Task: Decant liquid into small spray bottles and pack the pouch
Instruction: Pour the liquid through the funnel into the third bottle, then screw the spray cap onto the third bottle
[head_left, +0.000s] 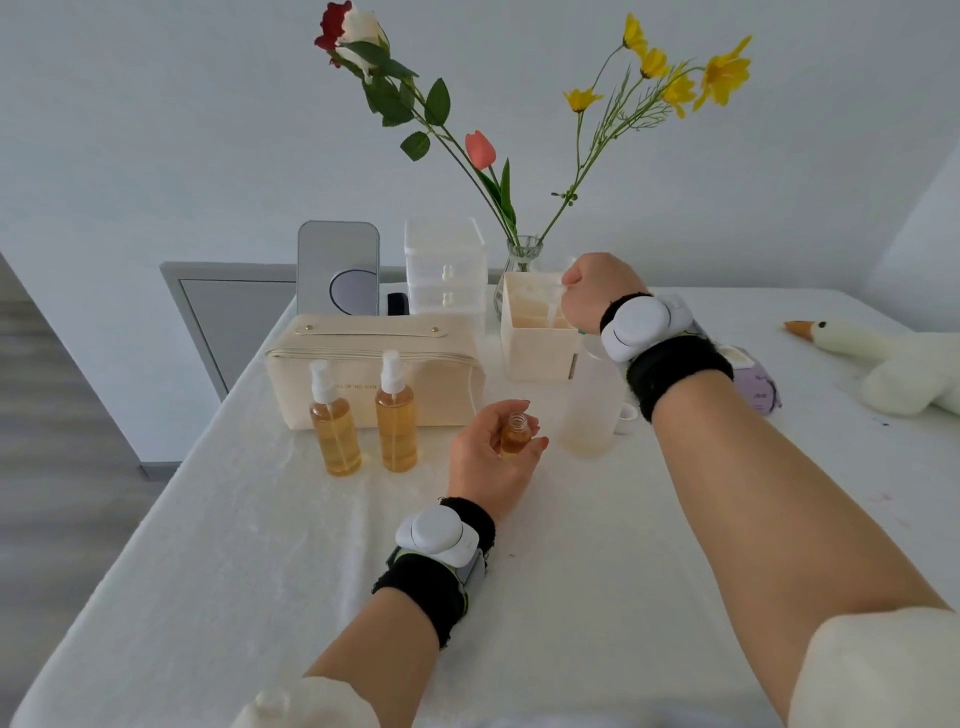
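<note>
The left hand (493, 460) is curled round a small bottle (515, 437), fingers and thumb pinching its sides; the bottle is upright, uncapped, part full of amber liquid, and held above the table (260, 545) near its middle; the right hand (597, 291) is closed in a loose fist over the cream box (540, 345), pinching a pale piece (562, 283) from which a thin clear tube hangs down into the box; what that piece is cannot be told; two spray bottles (335, 426) with white pump tops stand side by side, both holding amber liquid, just in front of the cream pouch (374, 358); a frosted bottle (592, 405) stands right of the small bottle, partly behind the right forearm, with a white cap (627, 413) beside it; behind the pouch are a mirror (337, 270) and clear drawers (445, 270); a vase (522, 254) of flowers stands behind the box; a goose toy (883, 358) lies at the far right; each wrist wears a black band (421, 597) with a white device.
</note>
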